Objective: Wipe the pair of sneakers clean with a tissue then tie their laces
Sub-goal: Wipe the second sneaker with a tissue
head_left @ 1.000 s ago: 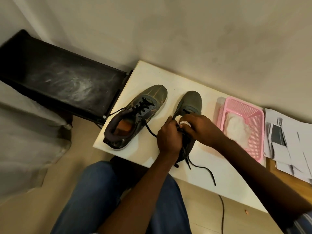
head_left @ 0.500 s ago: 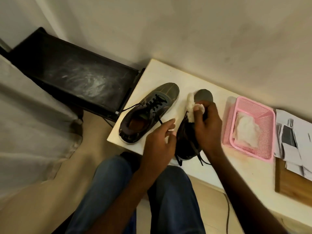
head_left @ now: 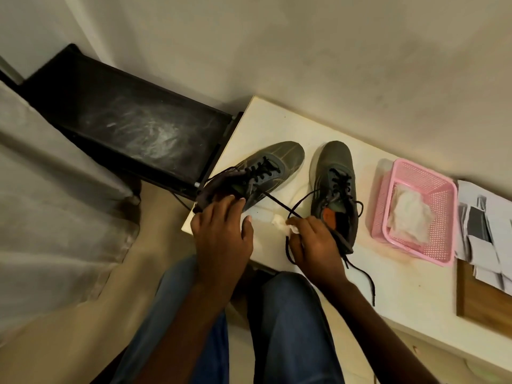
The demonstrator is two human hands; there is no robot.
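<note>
Left hand point(head_left: 221, 234) fingers grip heel of grey lace-up sneaker point(head_left: 257, 173) at frame centre, prob. to steady it, while right hand point(head_left: 315, 245) fingers pinch crumpled white tissue point(head_left: 285, 226) ready to wipe.

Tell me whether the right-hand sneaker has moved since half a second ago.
Yes. The right-hand sneaker, earlier lifted and tilted in the right hand, now lies flat on the white table, beside the pink basket.

Grey unlaced sneakers point(head_left: 333, 173), crumpled white tissue point(head_left: 286, 227)
</note>
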